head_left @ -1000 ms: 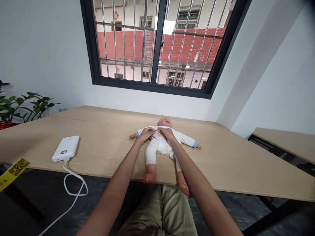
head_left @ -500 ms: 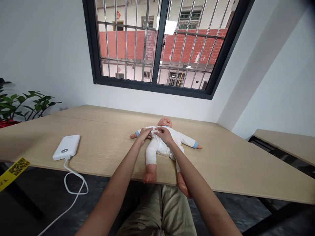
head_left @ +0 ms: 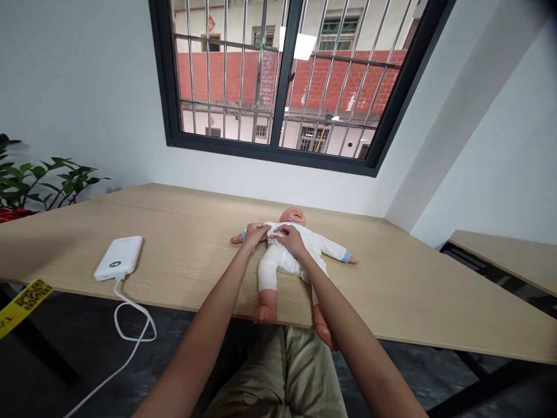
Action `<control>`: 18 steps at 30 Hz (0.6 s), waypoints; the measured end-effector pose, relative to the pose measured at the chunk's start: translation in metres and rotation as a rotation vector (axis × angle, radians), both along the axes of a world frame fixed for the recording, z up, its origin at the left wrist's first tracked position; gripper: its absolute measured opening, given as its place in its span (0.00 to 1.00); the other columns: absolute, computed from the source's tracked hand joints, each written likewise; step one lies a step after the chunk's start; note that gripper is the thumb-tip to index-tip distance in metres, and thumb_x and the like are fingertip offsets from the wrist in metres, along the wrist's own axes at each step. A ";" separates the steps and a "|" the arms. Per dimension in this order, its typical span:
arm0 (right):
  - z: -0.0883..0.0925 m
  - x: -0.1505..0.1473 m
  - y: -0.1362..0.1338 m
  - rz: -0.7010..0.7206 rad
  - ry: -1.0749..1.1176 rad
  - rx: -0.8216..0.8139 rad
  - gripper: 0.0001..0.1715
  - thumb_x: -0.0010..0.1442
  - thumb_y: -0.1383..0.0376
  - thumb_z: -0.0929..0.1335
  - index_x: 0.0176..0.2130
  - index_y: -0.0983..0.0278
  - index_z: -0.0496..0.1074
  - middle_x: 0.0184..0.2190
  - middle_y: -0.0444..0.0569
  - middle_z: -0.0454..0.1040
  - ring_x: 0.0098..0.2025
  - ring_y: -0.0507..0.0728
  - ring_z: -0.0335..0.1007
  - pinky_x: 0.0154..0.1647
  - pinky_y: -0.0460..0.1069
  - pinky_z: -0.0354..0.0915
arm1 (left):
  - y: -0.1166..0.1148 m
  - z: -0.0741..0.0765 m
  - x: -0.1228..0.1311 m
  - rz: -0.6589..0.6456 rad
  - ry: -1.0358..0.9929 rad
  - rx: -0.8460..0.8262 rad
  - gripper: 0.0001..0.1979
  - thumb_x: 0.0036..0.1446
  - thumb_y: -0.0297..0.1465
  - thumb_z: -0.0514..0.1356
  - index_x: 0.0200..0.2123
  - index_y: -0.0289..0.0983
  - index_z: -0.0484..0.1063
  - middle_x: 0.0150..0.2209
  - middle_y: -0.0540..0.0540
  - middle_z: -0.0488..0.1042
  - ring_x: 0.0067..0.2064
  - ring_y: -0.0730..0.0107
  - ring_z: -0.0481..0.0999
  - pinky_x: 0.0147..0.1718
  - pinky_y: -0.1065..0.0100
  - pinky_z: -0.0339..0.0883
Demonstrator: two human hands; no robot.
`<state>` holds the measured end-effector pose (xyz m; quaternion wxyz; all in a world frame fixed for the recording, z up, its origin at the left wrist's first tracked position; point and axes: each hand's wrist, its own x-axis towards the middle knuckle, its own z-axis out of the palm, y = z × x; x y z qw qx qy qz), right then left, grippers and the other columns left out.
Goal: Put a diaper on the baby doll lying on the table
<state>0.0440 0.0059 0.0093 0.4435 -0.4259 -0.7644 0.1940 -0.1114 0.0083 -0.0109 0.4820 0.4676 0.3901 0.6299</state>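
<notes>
A baby doll lies on its back on the wooden table, head toward the window and feet at the front edge. It wears a white top with blue cuffs, and white cloth covers its hips and upper legs. My left hand is at the doll's chest on the left side, fingers pinched on the white top. Close beside it, my right hand pinches the same top near the middle of the chest. The fingertips partly hide the cloth between them. My right forearm covers part of one doll leg.
On the left of the table lies a white power bank, its white cable hanging over the front edge. A plant stands at far left. The barred window is behind the table; another table is at right.
The view has shifted slightly. Both hands stay at the doll's chest with barely any movement of the fingers, and the doll lies as before.
</notes>
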 end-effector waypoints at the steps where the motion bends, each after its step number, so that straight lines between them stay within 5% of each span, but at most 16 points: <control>1: 0.000 0.000 0.000 -0.005 -0.002 0.011 0.17 0.45 0.56 0.75 0.33 0.64 0.77 0.28 0.45 0.72 0.32 0.54 0.64 0.35 0.47 0.58 | 0.000 0.001 0.000 0.013 0.000 0.008 0.07 0.47 0.29 0.66 0.22 0.33 0.72 0.16 0.54 0.67 0.19 0.79 0.65 0.21 0.76 0.58; 9: -0.002 0.000 0.001 0.046 0.003 0.055 0.11 0.48 0.63 0.74 0.35 0.63 0.77 0.34 0.47 0.74 0.36 0.54 0.65 0.39 0.47 0.60 | -0.007 0.007 0.004 0.027 0.028 0.027 0.06 0.48 0.29 0.66 0.24 0.32 0.75 0.18 0.48 0.72 0.21 0.74 0.72 0.19 0.75 0.62; 18: -0.001 0.000 0.001 0.040 -0.045 0.054 0.06 0.51 0.69 0.68 0.30 0.64 0.77 0.29 0.46 0.74 0.33 0.53 0.64 0.36 0.47 0.58 | -0.007 0.006 0.005 0.046 0.029 0.008 0.06 0.48 0.30 0.66 0.25 0.32 0.75 0.20 0.47 0.75 0.22 0.72 0.73 0.17 0.74 0.66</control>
